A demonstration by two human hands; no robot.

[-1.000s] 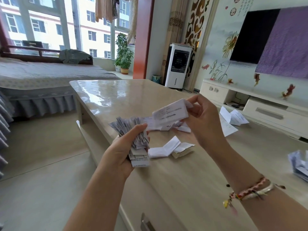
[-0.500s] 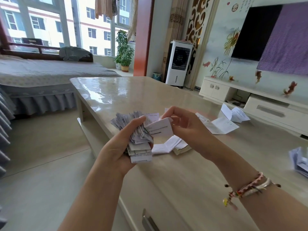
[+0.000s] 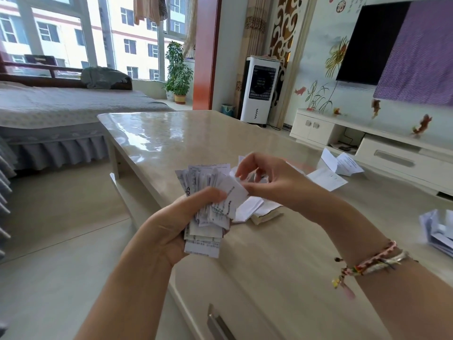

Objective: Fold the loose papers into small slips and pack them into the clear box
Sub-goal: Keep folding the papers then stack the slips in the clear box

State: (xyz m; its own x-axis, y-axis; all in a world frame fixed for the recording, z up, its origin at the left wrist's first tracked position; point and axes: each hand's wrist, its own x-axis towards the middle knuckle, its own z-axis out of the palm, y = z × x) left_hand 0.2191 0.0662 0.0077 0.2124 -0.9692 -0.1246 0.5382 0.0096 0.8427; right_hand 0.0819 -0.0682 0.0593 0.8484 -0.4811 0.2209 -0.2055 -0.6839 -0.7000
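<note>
My left hand (image 3: 169,229) grips a thick fanned stack of folded paper slips (image 3: 206,192) over the near left edge of the beige table (image 3: 282,253). My right hand (image 3: 267,182) pinches one folded white slip (image 3: 234,192) and holds it against the right side of that stack. Under my right hand, a few folded slips (image 3: 255,209) lie on the table. Loose unfolded papers (image 3: 335,170) rest farther right. A clear box is not clearly visible; a blurred bundle of papers (image 3: 438,231) shows at the right edge.
The table's left edge (image 3: 127,168) drops to a tiled floor. A drawer handle (image 3: 215,322) sits on the table's front. Behind stand a bed (image 3: 61,111), a potted plant (image 3: 179,74), a white air cooler (image 3: 259,92) and a TV cabinet (image 3: 367,143).
My right hand brought the folded slip down and left from mid-air to the stack in my left hand. The left hand stayed roughly in place.
</note>
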